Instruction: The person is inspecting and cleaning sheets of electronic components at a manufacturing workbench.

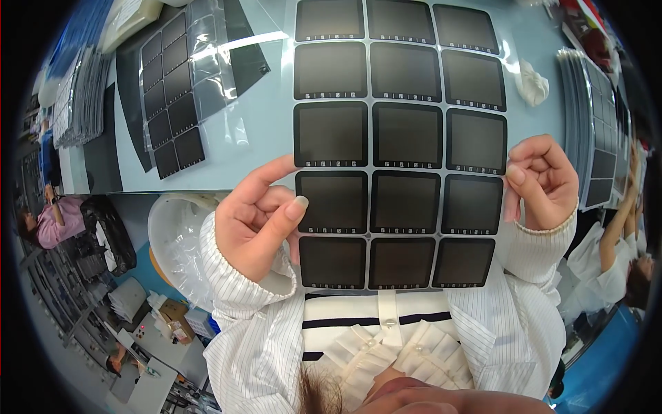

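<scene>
A clear sheet of dark screen panels (pixel 405 136) hangs before me, the panels set in three columns with rows of small white marks along their lower edges. My left hand (pixel 256 219) grips its left edge, thumb in front and fingers partly behind. At the right edge, my right hand (pixel 545 181) pinches the sheet between thumb and fingers. The sheet's far part reaches over the pale blue table (pixel 258 148), while its near end overhangs my lap. The fingertips behind the sheet are hidden.
To the left lies another, smaller panel sheet (pixel 169 86) with clear film. Stacks of sheets (pixel 81 96) stand at far left, and another stack (pixel 586 127) at right. A crumpled white wad (pixel 532 83) rests near it. A lined white bin (pixel 181 241) stands below the table's edge.
</scene>
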Demonstrator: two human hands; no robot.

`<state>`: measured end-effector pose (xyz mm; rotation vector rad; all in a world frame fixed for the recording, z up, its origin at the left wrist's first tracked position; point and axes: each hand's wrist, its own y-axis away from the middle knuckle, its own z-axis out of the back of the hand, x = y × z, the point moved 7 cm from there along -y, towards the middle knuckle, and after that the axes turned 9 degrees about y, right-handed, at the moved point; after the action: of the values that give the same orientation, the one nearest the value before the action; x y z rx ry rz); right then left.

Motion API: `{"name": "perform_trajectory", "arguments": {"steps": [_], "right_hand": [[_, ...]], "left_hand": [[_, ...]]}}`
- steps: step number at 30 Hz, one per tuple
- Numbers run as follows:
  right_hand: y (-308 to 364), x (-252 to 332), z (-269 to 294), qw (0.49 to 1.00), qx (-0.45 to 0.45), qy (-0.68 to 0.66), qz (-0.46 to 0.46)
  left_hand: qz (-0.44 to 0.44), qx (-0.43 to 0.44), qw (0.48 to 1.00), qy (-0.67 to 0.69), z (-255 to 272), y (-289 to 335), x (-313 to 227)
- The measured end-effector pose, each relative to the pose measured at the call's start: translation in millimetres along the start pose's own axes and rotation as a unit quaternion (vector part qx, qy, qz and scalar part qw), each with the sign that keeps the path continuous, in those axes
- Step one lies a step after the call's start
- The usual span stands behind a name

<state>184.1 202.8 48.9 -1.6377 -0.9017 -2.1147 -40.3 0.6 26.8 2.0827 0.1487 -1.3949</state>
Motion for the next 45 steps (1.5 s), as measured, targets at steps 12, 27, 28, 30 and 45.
{"name": "perform_trajectory", "arguments": {"steps": [12, 27, 28, 30, 45], "right_hand": [[7.3, 4.5, 4.0, 1.000, -0.003, 0.013, 0.011], [17.0, 20.1, 8.2, 0.996, -0.022, 0.017, 0.085], [17.7, 20.0, 8.8, 0.996, -0.022, 0.018, 0.086], [14.1, 18.3, 6.8, 0.994, -0.008, 0.026, 0.106], [-27.9, -48.9, -8.5, 0.998, -0.018, 0.053, -0.022]], "left_hand": [[0.022, 0.048, 0.997, 0.050, 3.9, -4.3, 10.4], [0.002, 0.036, 0.999, 0.036, -2.3, 0.2, 0.6], [0.001, 0.029, 0.999, 0.035, -2.2, 1.0, -0.1], [-0.002, 0.024, 0.999, 0.031, -0.8, 2.0, -0.1], [-0.132, -0.037, 0.961, -0.239, -0.3, -34.3, 16.8]]}}
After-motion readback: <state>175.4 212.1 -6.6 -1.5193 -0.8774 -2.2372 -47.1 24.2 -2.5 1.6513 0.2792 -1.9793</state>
